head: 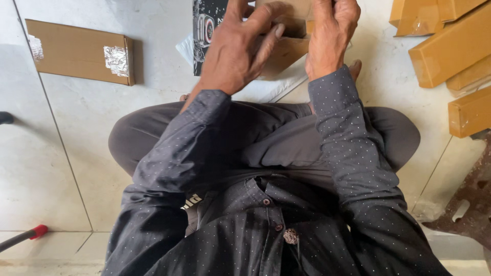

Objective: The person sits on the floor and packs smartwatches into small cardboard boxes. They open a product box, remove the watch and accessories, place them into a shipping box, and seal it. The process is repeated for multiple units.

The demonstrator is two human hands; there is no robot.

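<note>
I sit cross-legged on a tiled floor. Both hands are raised at the top of the view on a small open brown cardboard box (286,48). My left hand (238,48) covers the box's left side, fingers curled over its flap. My right hand (330,38) grips the box's right side from above. A black printed product box (204,25) showing a round watch lies on the floor just beyond my left hand. A white sheet or bag (266,89) lies under the box.
A flat taped cardboard box (76,51) lies on the floor at the left. Several long tan taped boxes (450,46) are stacked at the upper right. A red-tipped handle (30,234) enters at the lower left. A rusty metal piece (468,204) sits at the right.
</note>
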